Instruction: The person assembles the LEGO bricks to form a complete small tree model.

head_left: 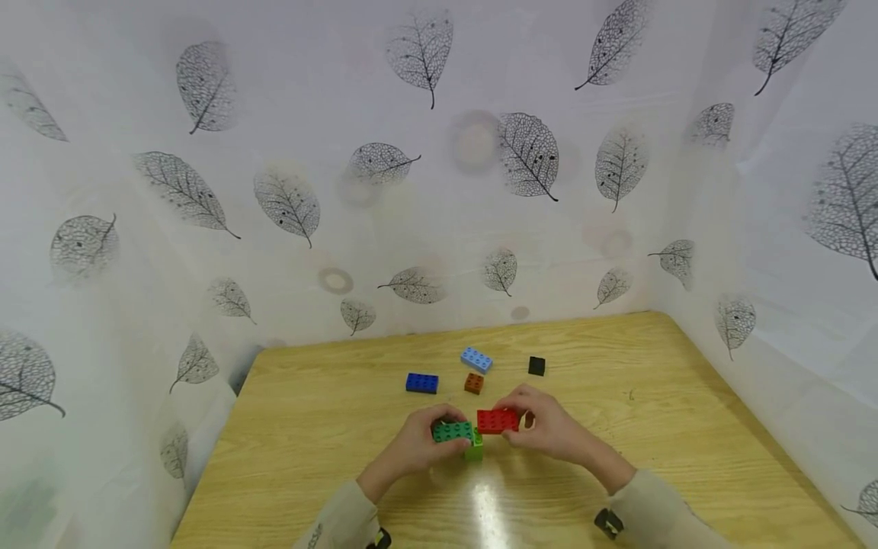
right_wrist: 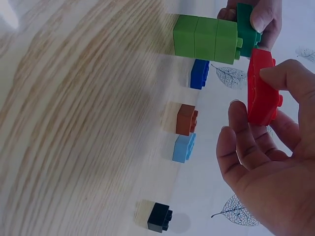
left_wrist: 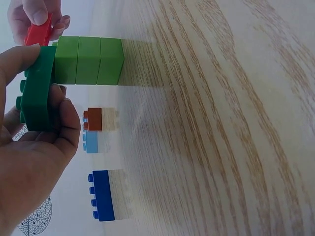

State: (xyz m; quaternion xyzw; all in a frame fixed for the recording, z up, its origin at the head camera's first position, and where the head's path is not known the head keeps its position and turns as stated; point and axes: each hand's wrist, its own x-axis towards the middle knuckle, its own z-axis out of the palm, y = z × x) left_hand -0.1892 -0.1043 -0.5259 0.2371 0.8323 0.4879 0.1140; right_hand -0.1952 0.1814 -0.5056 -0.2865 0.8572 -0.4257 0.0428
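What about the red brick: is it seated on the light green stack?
No: the right wrist view shows the right grip holding the red brick, with bare studs showing on the light green stack.

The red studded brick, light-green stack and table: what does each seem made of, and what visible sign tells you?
Red rectangular studded brick: probably hard plastic, smooth; moulded studs and crisp edges suggest it.
Light-green three-block stack: likely similar plastic, smooth; even colour and neat seams between blocks.
Yellowish wood-grained table: wood or printed laminate; grain lines show, and a bright reflection suggests gloss.
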